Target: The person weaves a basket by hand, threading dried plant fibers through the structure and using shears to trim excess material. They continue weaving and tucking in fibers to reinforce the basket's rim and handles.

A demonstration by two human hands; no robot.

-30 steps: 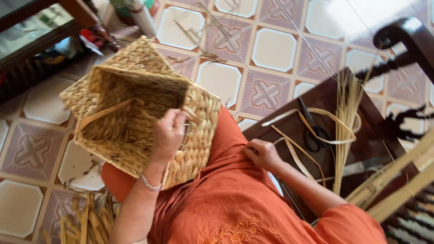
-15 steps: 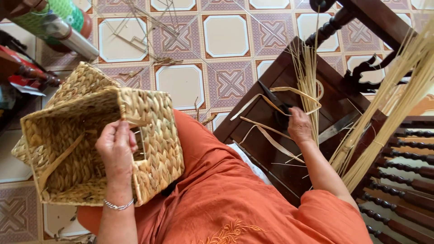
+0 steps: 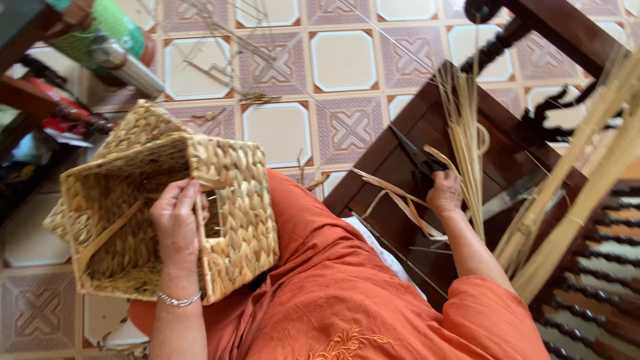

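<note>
A square woven straw basket (image 3: 243, 213) lies tilted on my lap, its opening facing me. My left hand (image 3: 177, 223) grips the basket's rim by a slot-shaped handle hole, thumb inside, a silver bracelet on the wrist. My right hand (image 3: 445, 193) reaches out onto a dark wooden table (image 3: 393, 130) and curls over the handles of black scissors (image 3: 412, 152). Flat pale straw strips (image 3: 400, 199) lie just under that hand. A thin bundle of dry straw (image 3: 467, 127) stands beside it.
Thick tan reeds (image 3: 587, 167) lean across the right side over a carved dark wooden chair (image 3: 600, 293). A grey blade (image 3: 510, 198) lies on the table. A green-wrapped roll (image 3: 117, 27) and loose straw (image 3: 220, 40) lie on the patterned tile floor.
The view has swung right. My right hand moved from the straw strips up to the scissors. My left hand kept its hold on the basket rim, and the basket turned slightly.
</note>
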